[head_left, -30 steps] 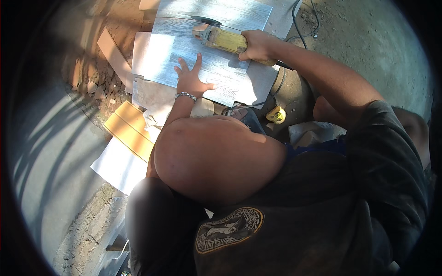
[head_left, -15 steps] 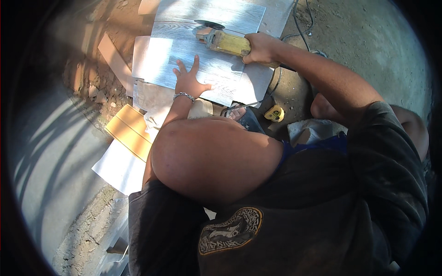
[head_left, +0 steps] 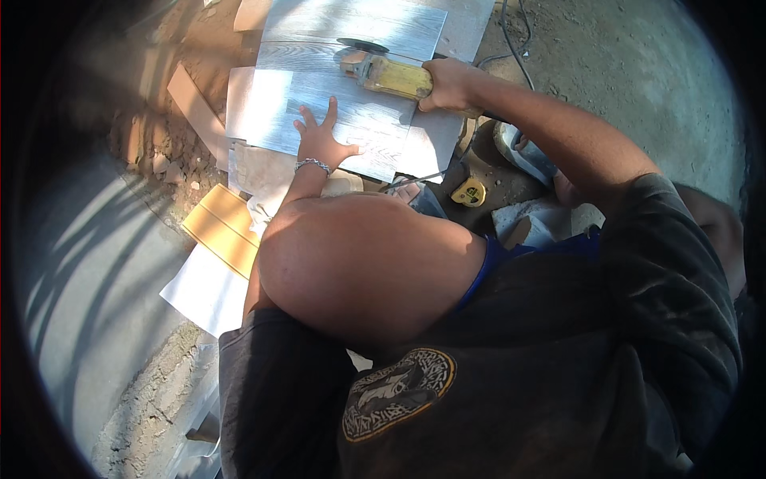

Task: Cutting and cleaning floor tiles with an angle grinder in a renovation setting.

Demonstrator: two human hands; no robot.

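Observation:
My right hand (head_left: 448, 84) grips the rear of a yellow angle grinder (head_left: 391, 76), whose dark disc (head_left: 363, 45) rests on a grey wood-grain tile (head_left: 351, 120). My left hand (head_left: 323, 142), with a metal bracelet on the wrist, lies flat with fingers spread on the near part of the same tile, just below the grinder. My shoulder and dark shirt fill the lower half of the view.
A second grey tile (head_left: 351, 20) lies beyond. A yellow tape measure (head_left: 469, 192) sits on the ground at the right, a black cable (head_left: 515, 48) runs off behind. Orange tile (head_left: 223, 227), white tile pieces (head_left: 203, 287) and rubble (head_left: 171, 148) lie at the left.
The camera has shifted a little, so the tiles and hands sit slightly higher in view. Both hands keep their places on the grinder and the tile.

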